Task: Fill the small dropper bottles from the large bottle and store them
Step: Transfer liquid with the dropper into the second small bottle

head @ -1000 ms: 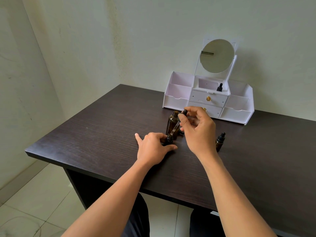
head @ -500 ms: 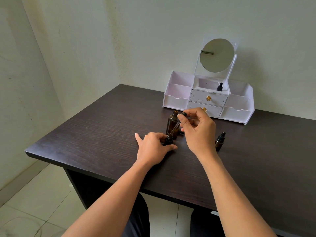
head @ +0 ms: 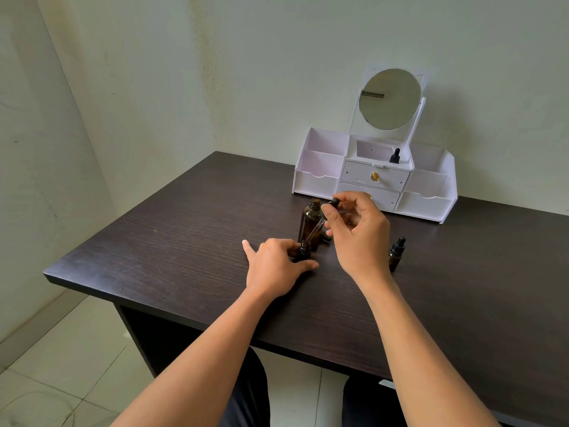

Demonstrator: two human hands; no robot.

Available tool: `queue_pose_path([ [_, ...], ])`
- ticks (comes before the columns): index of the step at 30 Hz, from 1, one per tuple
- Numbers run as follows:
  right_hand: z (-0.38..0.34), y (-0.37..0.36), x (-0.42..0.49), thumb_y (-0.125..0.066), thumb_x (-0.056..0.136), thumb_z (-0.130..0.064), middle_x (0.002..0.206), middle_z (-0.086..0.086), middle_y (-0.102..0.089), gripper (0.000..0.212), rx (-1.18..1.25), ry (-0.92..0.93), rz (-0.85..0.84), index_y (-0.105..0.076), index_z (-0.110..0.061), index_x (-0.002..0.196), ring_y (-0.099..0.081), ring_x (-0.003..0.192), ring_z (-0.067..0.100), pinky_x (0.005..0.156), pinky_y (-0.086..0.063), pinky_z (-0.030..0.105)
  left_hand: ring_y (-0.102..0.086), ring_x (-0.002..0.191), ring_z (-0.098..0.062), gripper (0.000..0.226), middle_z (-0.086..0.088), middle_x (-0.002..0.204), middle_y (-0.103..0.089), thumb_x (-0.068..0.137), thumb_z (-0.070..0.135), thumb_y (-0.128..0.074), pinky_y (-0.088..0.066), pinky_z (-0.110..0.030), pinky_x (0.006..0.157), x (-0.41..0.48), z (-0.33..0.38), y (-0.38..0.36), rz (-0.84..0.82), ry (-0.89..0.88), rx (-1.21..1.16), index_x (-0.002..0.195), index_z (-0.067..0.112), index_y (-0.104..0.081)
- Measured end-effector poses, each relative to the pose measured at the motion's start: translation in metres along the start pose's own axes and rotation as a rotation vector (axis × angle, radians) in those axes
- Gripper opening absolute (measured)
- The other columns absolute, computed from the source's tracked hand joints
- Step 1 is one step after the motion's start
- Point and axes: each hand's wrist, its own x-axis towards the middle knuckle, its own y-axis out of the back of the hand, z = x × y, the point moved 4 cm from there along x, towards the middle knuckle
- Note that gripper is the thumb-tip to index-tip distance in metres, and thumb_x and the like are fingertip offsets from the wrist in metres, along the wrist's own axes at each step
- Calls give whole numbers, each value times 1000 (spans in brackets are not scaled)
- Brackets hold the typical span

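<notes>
Both hands are at work near the middle of the dark table [head: 184, 241]: the left hand [head: 277, 263] lies on the tabletop with thumb and fingers curled round the small open dropper bottle [head: 304, 248], steadying it upright, and the right hand [head: 360, 232] pinches the black bulb end of the dropper [head: 314, 231], whose glass tube slants down with its tip at the small bottle's neck. Whether the tip is inside the mouth or just over it I cannot tell. The large bottle [head: 309, 217] stands uncapped just behind them, touching neither hand as far as I can see. A capped small bottle [head: 397, 254] stands just beside the right wrist, and another one [head: 395, 156] already sits in the top middle compartment of the white organiser [head: 320, 183] under its round mirror [head: 390, 99]. The step in hand looks like emptying the dropper into the small bottle. The mouth is narrow and the tube comes in at a slant, so a squeeze made before the tip is properly inside would likely run liquid down the outside and onto the wood. Pushing down at that angle could knock the glass tip on the rim or tilt the bottle against the left fingers. A careless swing of the right hand could topple the open large bottle behind it, or the wrist could clip the capped one
</notes>
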Motion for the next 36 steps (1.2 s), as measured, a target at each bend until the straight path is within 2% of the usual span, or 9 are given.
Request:
queue_pose_path([
  [5,-11,8,19,-71,92,-19,89,-4,-65,18,55,58,122,-63,-14,107,-71,72,20,62,-61,42,-62,108,-9,39,13,98,-73,77,61,-74,12,-58,119,-2,1,3,4,8,-13,107,36,-73],
  [9,-19,10,40,-68,93,-22,93,-1,-67,16,56,114,193,-60,-19,107,-72,79,24,66,-60,47,-61,111,-10,41,11,102,-73,77,60,-74,13,-56,119,-2,1,3,-2,11,-16,110,35,-72],
  [22,-13,-1,61,-68,92,-22,88,-9,-65,14,-14,125,103,-61,-22,104,-71,78,22,67,-59,46,-60,107,-7,43,14,97,-73,75,63,-74,13,-56,119,-1,-1,1,-1,15,-21,109,37,-73],
  [30,-20,-2,62,-69,92,-21,88,-11,-64,17,-60,152,95,-63,-16,107,-70,76,16,66,-57,26,-60,111,-10,42,13,101,-73,77,61,-74,13,-56,119,-2,1,3,-2,17,-16,110,36,-72],
  [34,-15,-6,61,-68,93,-20,86,-18,-61,17,-105,135,58,-66,-13,109,-66,75,7,64,-50,12,-61,112,-10,43,12,103,-73,77,61,-74,14,-57,118,-2,1,3,-5,22,-11,112,35,-72],
  [36,-11,-11,62,-66,95,-20,87,-17,-62,16,-147,117,15,-67,-14,109,-63,78,1,65,-48,9,-61,111,-9,43,13,101,-73,77,61,-73,13,-58,118,-2,0,2,-8,24,-9,111,35,-72],
])
